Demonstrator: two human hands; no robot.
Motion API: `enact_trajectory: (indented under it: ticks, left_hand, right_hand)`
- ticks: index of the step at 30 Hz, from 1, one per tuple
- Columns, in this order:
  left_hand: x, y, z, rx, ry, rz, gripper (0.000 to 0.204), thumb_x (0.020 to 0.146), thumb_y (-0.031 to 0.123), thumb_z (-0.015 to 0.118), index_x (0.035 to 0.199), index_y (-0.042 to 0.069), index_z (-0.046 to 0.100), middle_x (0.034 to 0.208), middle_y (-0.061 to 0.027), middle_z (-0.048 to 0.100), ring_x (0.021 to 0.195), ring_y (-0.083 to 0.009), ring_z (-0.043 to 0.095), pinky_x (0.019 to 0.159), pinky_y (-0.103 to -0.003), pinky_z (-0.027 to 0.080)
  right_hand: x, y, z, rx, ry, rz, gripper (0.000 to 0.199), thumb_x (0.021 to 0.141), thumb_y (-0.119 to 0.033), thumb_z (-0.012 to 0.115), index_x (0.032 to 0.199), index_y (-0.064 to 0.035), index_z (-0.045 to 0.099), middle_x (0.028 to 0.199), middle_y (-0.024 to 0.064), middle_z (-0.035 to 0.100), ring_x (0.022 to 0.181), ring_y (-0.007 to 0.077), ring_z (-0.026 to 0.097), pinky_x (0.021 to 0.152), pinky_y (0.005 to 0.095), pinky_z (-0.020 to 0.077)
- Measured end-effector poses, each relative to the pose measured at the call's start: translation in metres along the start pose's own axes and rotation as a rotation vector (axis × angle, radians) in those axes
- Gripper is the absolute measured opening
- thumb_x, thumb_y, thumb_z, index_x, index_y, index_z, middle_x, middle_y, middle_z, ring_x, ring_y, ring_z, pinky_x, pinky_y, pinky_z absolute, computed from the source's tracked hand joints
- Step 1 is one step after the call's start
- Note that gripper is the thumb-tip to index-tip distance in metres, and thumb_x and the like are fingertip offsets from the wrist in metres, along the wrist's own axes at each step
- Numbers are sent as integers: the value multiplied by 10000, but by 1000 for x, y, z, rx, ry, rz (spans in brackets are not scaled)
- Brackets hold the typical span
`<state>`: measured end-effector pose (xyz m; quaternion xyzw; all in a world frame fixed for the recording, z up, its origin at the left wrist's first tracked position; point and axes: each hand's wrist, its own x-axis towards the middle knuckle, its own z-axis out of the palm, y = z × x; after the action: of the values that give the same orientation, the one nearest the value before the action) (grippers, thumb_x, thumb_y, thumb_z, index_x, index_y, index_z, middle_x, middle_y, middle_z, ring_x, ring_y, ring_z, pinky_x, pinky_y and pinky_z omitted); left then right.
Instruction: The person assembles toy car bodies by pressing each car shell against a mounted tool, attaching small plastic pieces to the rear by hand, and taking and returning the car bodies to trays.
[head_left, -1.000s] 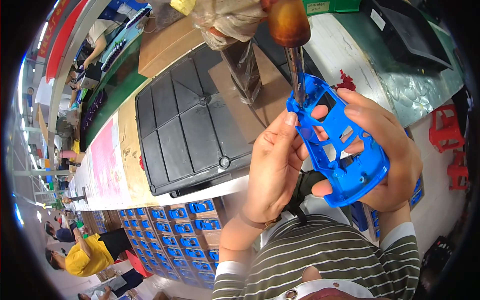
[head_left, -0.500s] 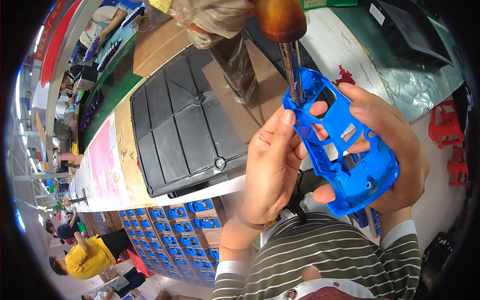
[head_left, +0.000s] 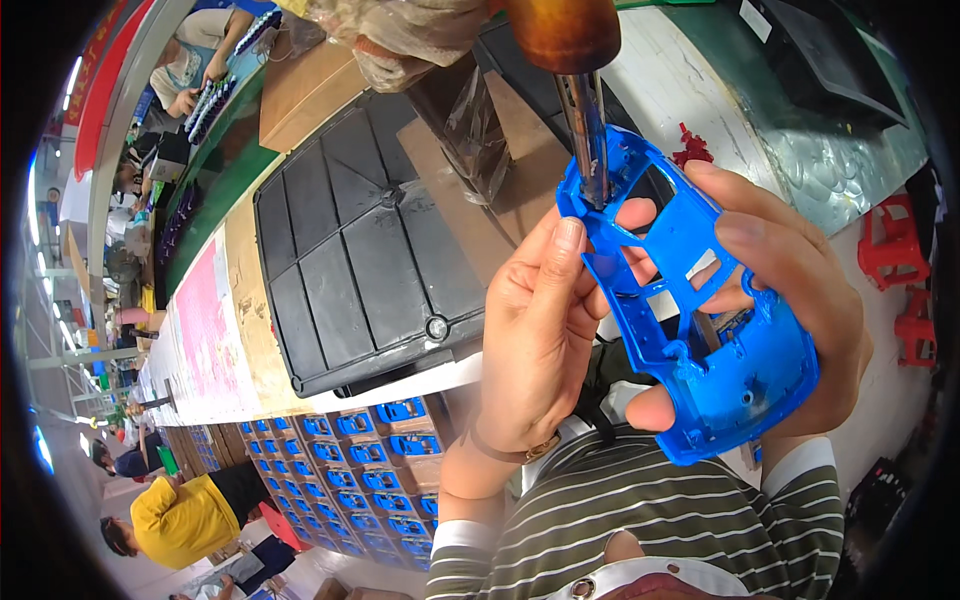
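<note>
A blue plastic toy car body shell (head_left: 690, 250) is held between both my hands, its hollow inside facing up. My left hand (head_left: 540, 320) pinches its upper left edge, with the thumb on top and the other fingers partly hidden beneath. From the right, my right hand (head_left: 810, 310) wraps round the shell, fingers over the upper edge and partly under it. A metal rod (head_left: 583, 135) below an amber-brown handle (head_left: 568, 35) points down into the shell's upper left end, close to my left thumb. Whether its tip touches the plastic I cannot tell.
A black plastic lid (head_left: 350, 250) lies left of a wrapped post (head_left: 465, 130). Small red parts (head_left: 692, 146) sit beyond the shell. Several blue shells stand in a divided rack (head_left: 350, 470) at lower left. Red stools (head_left: 892, 240) are at right; a person in yellow (head_left: 190, 515) is far left.
The shell's near end has swung slightly down and to the right, with my right hand shifting along. My left hand keeps its pinch near the rod.
</note>
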<state>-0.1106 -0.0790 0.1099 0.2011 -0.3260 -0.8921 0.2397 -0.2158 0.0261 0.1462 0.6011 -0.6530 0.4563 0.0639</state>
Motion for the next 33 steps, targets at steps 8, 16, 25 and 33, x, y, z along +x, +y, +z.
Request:
enact_trajectory:
  ticks: [8, 16, 25, 33]
  left_hand:
    - [4, -9, -10, 2, -10, -85, 370, 971, 275, 393, 1192, -1, 504, 939, -61, 626, 814, -79, 587, 708, -199, 500]
    - [-1, -10, -7, -44, -4, -88, 370, 968, 275, 399, 1196, 3, 501, 973, -55, 625, 842, -77, 592, 726, -205, 512]
    - [-4, -7, -6, -2, -17, -98, 370, 975, 267, 374, 1211, 2, 479, 1075, -78, 599, 904, -125, 597, 790, -261, 517]
    - [-11, -16, -8, 38, -78, -139, 389, 978, 280, 357, 1235, 8, 463, 1136, -93, 580, 948, -148, 589, 858, -292, 489]
  right_hand:
    - [-5, 9, -3, -12, -60, 23, 713, 601, -443, 770, 1109, -14, 513, 1110, 276, 560, 1008, 350, 588, 845, 402, 488]
    - [-7, 8, -1, -44, -28, -36, 768, 577, -485, 767, 1104, 8, 505, 1067, 282, 578, 980, 359, 601, 818, 397, 502]
    - [-12, 7, -1, -76, -25, -37, 652, 646, -434, 741, 1090, -16, 512, 1069, 275, 580, 945, 356, 618, 776, 388, 525]
    - [-24, -10, -14, -40, -122, 91, 299, 805, -216, 637, 1031, -69, 507, 1117, 243, 565, 943, 335, 624, 753, 376, 547]
